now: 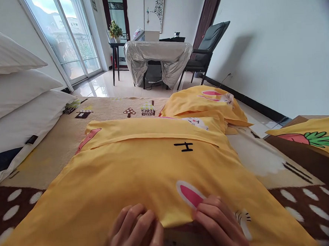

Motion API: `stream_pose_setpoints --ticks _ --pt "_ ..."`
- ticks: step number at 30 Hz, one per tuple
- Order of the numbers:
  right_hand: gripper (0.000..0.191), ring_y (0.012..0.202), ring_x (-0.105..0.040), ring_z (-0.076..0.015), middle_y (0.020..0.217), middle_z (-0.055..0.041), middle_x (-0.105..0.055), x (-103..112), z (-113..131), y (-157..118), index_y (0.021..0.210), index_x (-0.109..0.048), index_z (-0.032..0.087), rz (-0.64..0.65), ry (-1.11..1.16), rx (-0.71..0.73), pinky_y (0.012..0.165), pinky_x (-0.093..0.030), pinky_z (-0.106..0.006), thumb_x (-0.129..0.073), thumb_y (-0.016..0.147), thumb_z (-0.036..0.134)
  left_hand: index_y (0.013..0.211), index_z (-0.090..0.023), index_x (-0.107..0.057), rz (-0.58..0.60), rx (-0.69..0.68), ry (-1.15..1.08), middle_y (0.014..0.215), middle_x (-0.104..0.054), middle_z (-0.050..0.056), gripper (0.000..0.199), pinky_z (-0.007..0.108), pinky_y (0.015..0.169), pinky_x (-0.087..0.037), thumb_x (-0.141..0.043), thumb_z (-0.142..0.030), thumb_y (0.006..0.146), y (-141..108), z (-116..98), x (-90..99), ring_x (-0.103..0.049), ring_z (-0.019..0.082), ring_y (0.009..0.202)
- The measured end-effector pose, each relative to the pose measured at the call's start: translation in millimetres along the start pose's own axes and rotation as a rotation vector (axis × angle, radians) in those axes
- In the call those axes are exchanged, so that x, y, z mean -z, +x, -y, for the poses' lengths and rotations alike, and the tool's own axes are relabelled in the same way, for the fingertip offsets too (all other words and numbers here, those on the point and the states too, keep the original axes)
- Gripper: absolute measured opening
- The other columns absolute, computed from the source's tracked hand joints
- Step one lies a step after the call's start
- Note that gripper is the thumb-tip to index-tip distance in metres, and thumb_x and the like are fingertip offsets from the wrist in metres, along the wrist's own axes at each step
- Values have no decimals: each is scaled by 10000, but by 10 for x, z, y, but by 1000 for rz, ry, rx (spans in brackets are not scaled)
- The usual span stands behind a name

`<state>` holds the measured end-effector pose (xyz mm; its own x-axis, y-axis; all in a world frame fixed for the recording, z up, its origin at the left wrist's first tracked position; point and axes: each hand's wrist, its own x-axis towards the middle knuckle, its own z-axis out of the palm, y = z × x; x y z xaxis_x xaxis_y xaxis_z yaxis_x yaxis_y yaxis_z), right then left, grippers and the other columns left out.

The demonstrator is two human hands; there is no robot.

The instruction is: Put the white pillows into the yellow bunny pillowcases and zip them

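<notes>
A yellow pillowcase (122,170) with rabbit prints and a black letter H lies spread out in front of me, its envelope flap seam running across the far part. At its near edge my left hand (134,228) is closed, with the fingers curled over the fabric. To the right, my right hand (217,220) pinches the same edge beside a pink rabbit ear. Between the two hands the edge is lifted a little, and patterned cloth shows under it. The thumbs are mostly hidden.
White pillows (18,98) are stacked at the left on a beige and brown patterned blanket (102,108). Another yellow pillowcase (191,101) lies crumpled beyond. At the right, yellow fabric with a carrot print (315,136) rests on a cardboard box (303,157). A chair (201,50) and covered table (173,50) stand farther off.
</notes>
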<state>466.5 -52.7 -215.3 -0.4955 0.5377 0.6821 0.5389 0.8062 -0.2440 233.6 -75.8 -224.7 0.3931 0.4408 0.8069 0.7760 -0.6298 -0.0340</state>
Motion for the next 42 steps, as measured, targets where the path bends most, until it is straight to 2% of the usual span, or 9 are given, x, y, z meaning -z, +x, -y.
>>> stream_pose_setpoints --ticks 5,9,13,16,19,23,26,33,42 --pt "223 828 -605 -209 856 -99 -668 -111 -36 36 1003 -591 156 -100 3 19 697 -478 -346 -415 889 79 933 -135 -602 58 38 -41 859 -596 105 231 331 757 -455 -379 -99 890 86 64 24 -566 213 865" --pt "205 707 -567 -168 767 -71 -630 -273 -90 68 955 -564 147 -124 18 -33 644 -444 -299 -414 877 30 987 -120 -581 171 64 -78 807 -589 88 217 289 680 -426 -388 -96 889 83 123 -32 -541 175 742" --pt "149 572 -471 -130 645 -19 -547 -343 -131 82 903 -552 156 -39 8 -113 560 -372 -259 -436 895 63 1020 -123 -531 285 87 -53 695 -547 38 232 271 557 -375 -361 -73 870 53 139 -65 -496 151 590" --pt "133 580 -466 -133 640 -16 -546 -357 -165 53 863 -555 159 35 -20 -93 577 -347 -260 -450 908 90 1043 -131 -500 452 51 -12 712 -573 37 326 285 550 -398 -337 -1 793 51 157 -49 -547 177 603" --pt "128 608 -459 -142 645 -17 -550 -380 -198 -6 855 -568 160 113 -84 -36 615 -337 -271 -467 909 102 1058 -156 -482 642 10 -26 773 -603 26 353 301 575 -421 -435 6 747 45 186 -25 -582 198 652" --pt "85 653 -450 -155 680 -21 -555 -397 -202 -64 855 -577 167 159 -104 -21 661 -338 -290 -510 895 132 885 -208 -476 760 50 -78 776 -589 -7 222 309 592 -400 -600 -80 753 -3 197 -51 -562 202 664" --pt "53 691 -453 -167 717 -29 -562 -385 -189 -82 851 -571 172 171 -91 -30 689 -348 -305 -532 886 164 806 -210 -463 738 38 -13 769 -563 0 207 329 613 -376 -640 -124 742 -62 175 -96 -527 216 674" --pt "135 744 -473 -178 822 -59 -592 -326 -162 -136 927 -587 158 177 -104 58 753 -376 -336 -494 861 85 822 -163 -533 502 -35 -40 766 -532 30 72 347 695 -333 -498 -101 817 -141 161 -77 -468 200 715" --pt "263 725 -490 -180 750 -67 -589 -401 -109 -118 863 -601 123 175 -162 84 739 -360 -337 -358 879 25 725 -157 -532 530 -57 9 715 -522 46 131 342 658 -359 -460 -55 764 -159 136 -113 -452 212 679"
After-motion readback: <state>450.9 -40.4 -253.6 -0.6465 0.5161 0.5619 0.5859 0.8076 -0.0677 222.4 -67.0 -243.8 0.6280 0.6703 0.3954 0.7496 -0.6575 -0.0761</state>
